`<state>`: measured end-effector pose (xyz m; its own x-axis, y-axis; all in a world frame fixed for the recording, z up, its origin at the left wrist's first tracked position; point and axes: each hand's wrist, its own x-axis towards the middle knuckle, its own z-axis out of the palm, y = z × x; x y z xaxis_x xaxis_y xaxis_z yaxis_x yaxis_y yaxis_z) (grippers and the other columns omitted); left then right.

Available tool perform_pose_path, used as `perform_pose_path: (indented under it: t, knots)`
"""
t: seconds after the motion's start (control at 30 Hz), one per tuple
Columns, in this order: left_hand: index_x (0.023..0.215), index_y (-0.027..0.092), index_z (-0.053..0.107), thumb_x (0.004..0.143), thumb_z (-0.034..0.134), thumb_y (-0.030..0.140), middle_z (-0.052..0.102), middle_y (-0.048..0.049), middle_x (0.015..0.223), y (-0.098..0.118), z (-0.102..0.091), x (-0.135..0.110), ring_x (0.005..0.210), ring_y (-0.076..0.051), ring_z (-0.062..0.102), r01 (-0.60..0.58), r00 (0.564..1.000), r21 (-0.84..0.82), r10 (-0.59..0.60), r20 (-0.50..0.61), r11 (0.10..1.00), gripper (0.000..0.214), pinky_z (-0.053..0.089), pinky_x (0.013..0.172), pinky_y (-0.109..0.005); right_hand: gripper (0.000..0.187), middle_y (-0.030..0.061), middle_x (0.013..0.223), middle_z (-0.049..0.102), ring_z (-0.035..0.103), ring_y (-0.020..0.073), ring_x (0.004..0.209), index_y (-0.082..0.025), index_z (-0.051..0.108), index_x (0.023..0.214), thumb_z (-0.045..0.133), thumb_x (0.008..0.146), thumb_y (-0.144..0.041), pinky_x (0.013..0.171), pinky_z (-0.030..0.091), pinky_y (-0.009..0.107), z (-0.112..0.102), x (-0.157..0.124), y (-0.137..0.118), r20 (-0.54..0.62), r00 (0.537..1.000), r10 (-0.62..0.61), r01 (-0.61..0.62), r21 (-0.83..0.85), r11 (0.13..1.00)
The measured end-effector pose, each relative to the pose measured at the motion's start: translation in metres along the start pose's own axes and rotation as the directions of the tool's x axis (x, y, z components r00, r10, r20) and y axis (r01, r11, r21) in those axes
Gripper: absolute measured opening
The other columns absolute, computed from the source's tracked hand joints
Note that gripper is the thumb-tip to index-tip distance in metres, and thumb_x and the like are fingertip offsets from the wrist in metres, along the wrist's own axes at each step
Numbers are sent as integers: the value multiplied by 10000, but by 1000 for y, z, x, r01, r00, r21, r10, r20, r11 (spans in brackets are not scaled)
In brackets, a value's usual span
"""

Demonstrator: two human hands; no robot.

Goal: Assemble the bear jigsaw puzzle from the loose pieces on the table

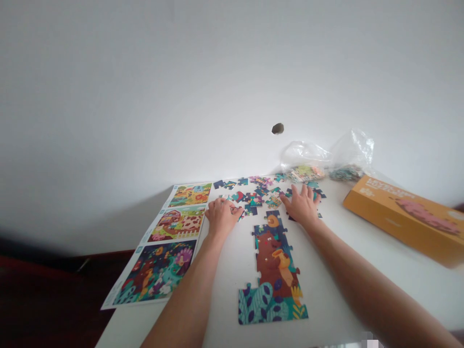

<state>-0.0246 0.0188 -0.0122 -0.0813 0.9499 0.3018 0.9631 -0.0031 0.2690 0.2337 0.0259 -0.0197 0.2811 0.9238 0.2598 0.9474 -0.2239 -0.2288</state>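
A partly joined jigsaw puzzle [277, 270] lies flat on the white table, showing a brown bear with a yellow jar among teal leaves. Beyond it, loose puzzle pieces [254, 199] are scattered toward the wall. My left hand [222, 216] is at the left side of these pieces, its fingers curled and closed on a puzzle piece [237, 210] that is mostly covered. On the right, my right hand [301, 205] rests over more loose pieces with its fingers spread, and some pieces stick out around its fingertips.
A printed sheet [177, 217] with three pictures lies at the left, overhanging the table edge. Clear plastic bags of pieces [306, 166] sit against the wall [217, 87], which has a small hole [278, 128]. An orange puzzle box [406, 217] stands at the right.
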Motion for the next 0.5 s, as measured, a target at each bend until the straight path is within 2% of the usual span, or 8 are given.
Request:
perform_pose_path:
  t: [0.1,0.23,0.37,0.5]
  knots:
    - [854,252,715,791,689,478,611,-82,1157,0,0,0,1147,-327,491,1,1000,-3,-1,0,1000,236,413,935,-475,624,213,1403,460,306,408,1347,-182,546,1327,373,939,-639,1065,148,646,-1,7,8,39,996,76,-75,-33,997]
    - [896,256,715,801,683,456,614,-83,1155,1,0,-1,1143,-321,497,-7,1000,-16,7,-6,1000,224,414,933,-458,593,194,1324,531,306,425,1331,-168,630,1212,356,949,-624,1053,156,667,-5,13,15,68,996,58,-56,-33,998]
    - [952,264,721,819,670,401,611,-80,1165,2,0,-1,1134,-307,512,-35,999,-47,35,-6,998,197,427,913,-434,569,188,1272,550,393,392,1270,-170,636,1198,386,946,-614,1051,177,672,-9,8,9,61,995,-74,74,5,997]
    - [964,260,720,842,646,392,604,-82,1192,2,2,-1,1123,-292,532,-57,998,-62,58,7,996,195,444,890,-421,479,148,1270,551,483,327,1202,-210,614,1221,459,937,-562,1078,155,670,-8,3,3,122,962,-244,236,82,968]
